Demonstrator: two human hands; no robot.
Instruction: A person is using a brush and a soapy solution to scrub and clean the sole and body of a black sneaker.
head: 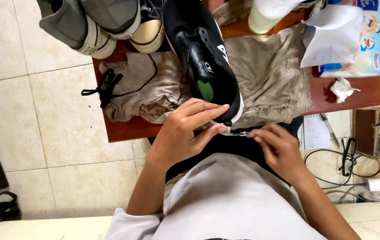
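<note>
Two bare hands work at the near edge of a small red-brown table. The left hand is closed on the heel of a black sneaker with a white sole; the fingers lie across the heel and the thumb presses from below. The sneaker lies lengthwise on the tabletop, its toe toward the far edge and its heel reaching over the near edge, and its opening with a green insole faces up. The right hand is just beside the heel, in front of the near edge. Its thumb and forefinger pinch the end of a small thin strip, pale and shiny, which runs to the heel; what the strip is I cannot tell.

Under the sneaker a dirty beige cloth covers most of the tabletop. A black shoelace lies on the cloth at the left edge and partly hangs over it. At the far left corner stand two grey canvas shoes. At the far edge is a pale plastic cup. On the right edge are a tissue pack and a crumpled tissue. On the tiled floor at the right lie a notepad with a pen and black cables.
</note>
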